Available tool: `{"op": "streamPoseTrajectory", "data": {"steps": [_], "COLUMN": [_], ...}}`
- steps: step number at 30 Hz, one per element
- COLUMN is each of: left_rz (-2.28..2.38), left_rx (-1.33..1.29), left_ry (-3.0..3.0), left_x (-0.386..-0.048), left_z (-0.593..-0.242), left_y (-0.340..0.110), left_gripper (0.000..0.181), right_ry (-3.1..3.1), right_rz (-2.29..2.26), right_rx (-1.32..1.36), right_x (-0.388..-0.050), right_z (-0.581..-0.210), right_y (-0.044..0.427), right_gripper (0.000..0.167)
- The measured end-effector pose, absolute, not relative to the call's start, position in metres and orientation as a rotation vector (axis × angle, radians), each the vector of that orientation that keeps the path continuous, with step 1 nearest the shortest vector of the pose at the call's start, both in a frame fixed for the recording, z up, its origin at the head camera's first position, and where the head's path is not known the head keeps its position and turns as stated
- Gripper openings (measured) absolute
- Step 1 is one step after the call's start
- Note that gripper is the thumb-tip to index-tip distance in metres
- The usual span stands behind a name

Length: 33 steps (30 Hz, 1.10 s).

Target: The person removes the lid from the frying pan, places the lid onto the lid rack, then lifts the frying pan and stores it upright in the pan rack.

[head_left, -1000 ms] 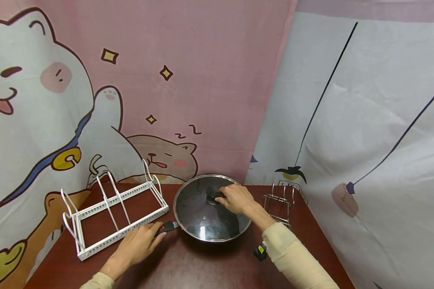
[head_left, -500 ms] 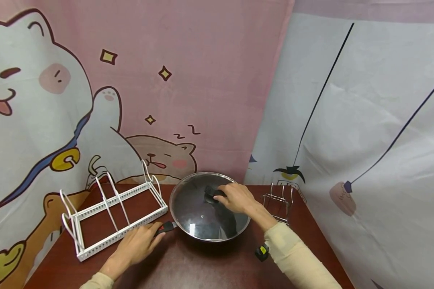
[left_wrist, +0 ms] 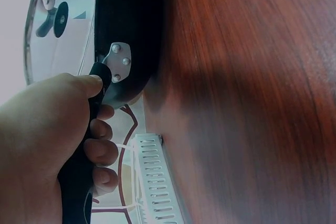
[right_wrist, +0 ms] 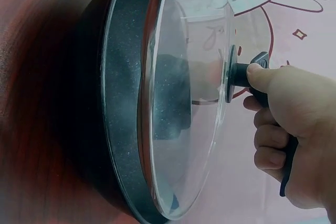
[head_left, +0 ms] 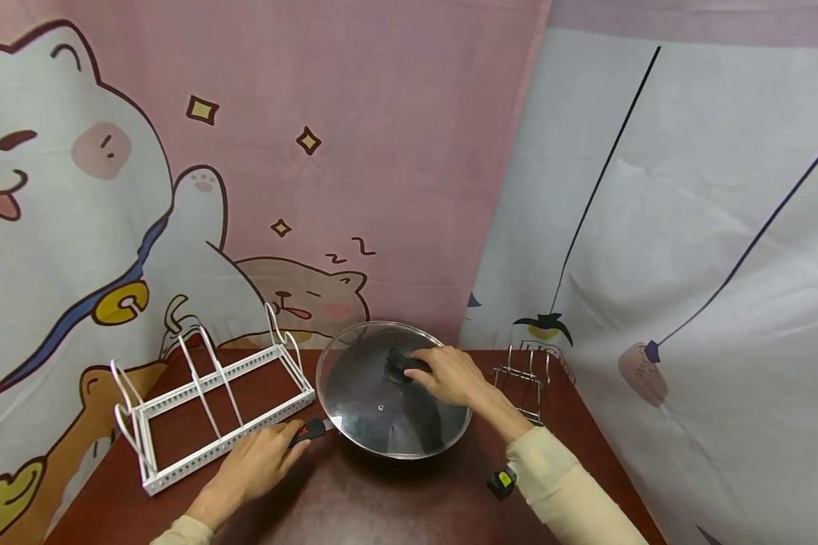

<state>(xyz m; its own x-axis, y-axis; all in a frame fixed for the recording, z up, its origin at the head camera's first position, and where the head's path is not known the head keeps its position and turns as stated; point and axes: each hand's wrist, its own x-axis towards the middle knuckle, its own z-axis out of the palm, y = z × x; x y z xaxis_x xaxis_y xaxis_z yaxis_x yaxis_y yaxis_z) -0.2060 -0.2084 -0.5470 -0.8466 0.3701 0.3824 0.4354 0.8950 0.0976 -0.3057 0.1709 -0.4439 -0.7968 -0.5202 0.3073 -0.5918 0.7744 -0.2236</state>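
My left hand [head_left: 259, 458] grips the black handle [head_left: 310, 431] of a dark pan, with fingers wrapped round it in the left wrist view. The right hand [head_left: 450, 375] holds the black knob [head_left: 397, 365] of a round glass lid [head_left: 361, 401]. In the right wrist view the lid [right_wrist: 205, 145] stands tilted, with a gap between part of its rim and the rim of the pan [right_wrist: 123, 103]. The pan's dark outer wall [left_wrist: 128, 14] shows in the left wrist view. The lid hides most of the pan from the head view.
A white metal rack [head_left: 204, 454] with upright wire loops stands left of the pan. A small wire rack [head_left: 533, 375] is at the back right, partly behind the right forearm. A black and yellow object [head_left: 501, 482] lies by the right sleeve. Printed curtains hang behind the table [head_left: 354, 507].
The lid has lifted slightly at its far left edge, raised by my right hand. My left hand keeps its grip on the handle. The head view has shifted a little.
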Motion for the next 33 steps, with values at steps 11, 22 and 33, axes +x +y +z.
{"op": "streamPoseTrajectory", "data": {"steps": [11,22,33], "left_rz": [-0.255,-0.274,-0.286], "left_rx": [-0.604,-0.616,-0.602], "left_ry": [-2.676,-2.657,-2.683], "left_x": [-0.206,-0.205,-0.206], "left_z": [-0.550,-0.549,-0.549], "left_y": [-0.209,-0.210,-0.208], "left_gripper": [0.026,0.027,0.027], "right_ry": [-2.686,-2.663,-2.656], "right_rz": [0.602,0.878,1.238], "right_rx": [0.886,0.894,0.794], "right_x": [-0.298,-0.290,-0.284], "right_z": [-0.442,-0.442,-0.442], "right_y": [0.176,0.180,0.185], "right_gripper": [0.037,0.041,0.050]}}
